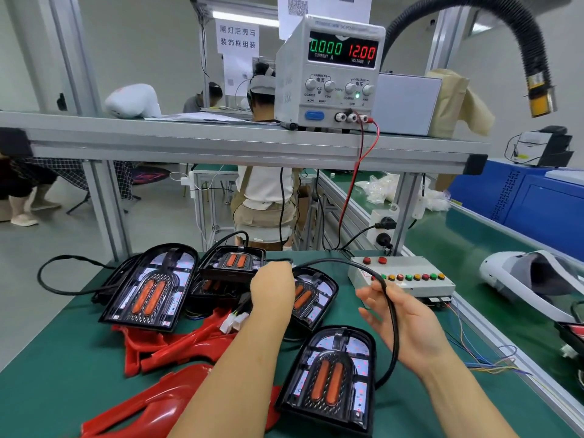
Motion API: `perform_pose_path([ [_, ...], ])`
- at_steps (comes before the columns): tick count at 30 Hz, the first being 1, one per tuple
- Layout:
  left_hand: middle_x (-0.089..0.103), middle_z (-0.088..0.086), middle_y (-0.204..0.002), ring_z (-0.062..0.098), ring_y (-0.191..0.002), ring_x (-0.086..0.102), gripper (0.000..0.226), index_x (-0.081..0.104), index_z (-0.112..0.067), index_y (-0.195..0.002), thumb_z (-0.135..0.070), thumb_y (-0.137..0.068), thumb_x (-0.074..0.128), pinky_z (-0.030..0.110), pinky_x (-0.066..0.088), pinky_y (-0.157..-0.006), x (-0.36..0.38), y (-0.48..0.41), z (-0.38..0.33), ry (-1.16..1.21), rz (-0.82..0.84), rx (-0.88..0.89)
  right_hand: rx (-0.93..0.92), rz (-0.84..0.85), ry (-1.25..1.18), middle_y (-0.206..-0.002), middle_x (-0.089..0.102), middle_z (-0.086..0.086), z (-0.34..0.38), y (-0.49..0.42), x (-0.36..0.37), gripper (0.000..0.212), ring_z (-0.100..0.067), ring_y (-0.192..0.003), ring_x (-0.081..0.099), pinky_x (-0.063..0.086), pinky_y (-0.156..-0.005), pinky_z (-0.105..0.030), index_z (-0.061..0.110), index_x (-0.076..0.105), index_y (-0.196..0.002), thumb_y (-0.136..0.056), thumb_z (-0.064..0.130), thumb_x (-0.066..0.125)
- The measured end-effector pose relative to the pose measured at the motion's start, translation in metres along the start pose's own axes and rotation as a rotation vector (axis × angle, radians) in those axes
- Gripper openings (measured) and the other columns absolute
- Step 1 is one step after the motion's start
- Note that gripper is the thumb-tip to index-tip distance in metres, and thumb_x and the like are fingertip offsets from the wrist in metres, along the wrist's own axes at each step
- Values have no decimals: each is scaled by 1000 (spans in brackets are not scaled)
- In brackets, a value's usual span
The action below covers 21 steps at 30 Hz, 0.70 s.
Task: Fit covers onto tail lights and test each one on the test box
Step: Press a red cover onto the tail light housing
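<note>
I see my left hand [273,294] lying knuckles-up over a tail light [313,297] at mid-bench; its fingers are hidden, so I cannot tell its grip. My right hand [401,324] is half open, palm up, a black cable [392,314] draped loosely across its fingers. Another tail light [331,379] lies just below, more [151,287] to the left, with red covers [177,346] beside them on the green mat [63,368]. The test box [403,276], with coloured buttons, sits right of my hands. On the shelf the power supply [328,74] reads 0.000 CURRENT A, 12.00 VOLTAGE V. A sign [237,37] carries Chinese writing.
</note>
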<state>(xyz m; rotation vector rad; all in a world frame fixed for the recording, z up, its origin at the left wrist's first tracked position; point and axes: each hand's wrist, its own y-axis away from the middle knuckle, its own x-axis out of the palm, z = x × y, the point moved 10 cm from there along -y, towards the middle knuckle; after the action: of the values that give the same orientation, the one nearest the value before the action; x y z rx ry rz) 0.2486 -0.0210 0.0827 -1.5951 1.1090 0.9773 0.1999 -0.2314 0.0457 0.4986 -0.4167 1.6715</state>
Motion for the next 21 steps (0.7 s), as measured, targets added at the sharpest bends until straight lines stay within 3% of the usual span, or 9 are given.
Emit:
perform_pose_path([
  [3,63,8,-101,26,-94,62,19,59,-11,-101,-1,-90,47,30,39,-64,-6,-2,-1,9,-48,-25,41,-104,134,-108,72,-9,-6,0,-17,30,-17,-110,63,42,-95,-44,17,72,-86,-97,25,44],
  [7,65,5,-98,24,-91,63,23,61,-14,-102,-1,-89,47,29,39,-62,-5,-3,0,-19,-108,-14,161,-102,216,-116,71,-3,-19,5,-20,29,-22,-114,61,38,-101,-56,23,75,-78,-92,30,50],
  [11,66,4,-101,24,-94,62,29,61,-18,-111,-5,-90,46,30,39,-63,-3,-3,-2,26,-148,6,243,-83,212,-117,70,-6,-37,9,-16,26,-29,-109,66,47,-87,-50,17,67,-89,-98,27,45],
  [21,61,12,-107,32,-99,58,27,52,-8,-111,2,-89,40,37,40,-68,10,-2,-15,250,-98,50,285,-109,241,-113,71,-12,-45,12,-14,26,-30,-115,61,44,-87,-49,10,65,-85,-93,23,44],
])
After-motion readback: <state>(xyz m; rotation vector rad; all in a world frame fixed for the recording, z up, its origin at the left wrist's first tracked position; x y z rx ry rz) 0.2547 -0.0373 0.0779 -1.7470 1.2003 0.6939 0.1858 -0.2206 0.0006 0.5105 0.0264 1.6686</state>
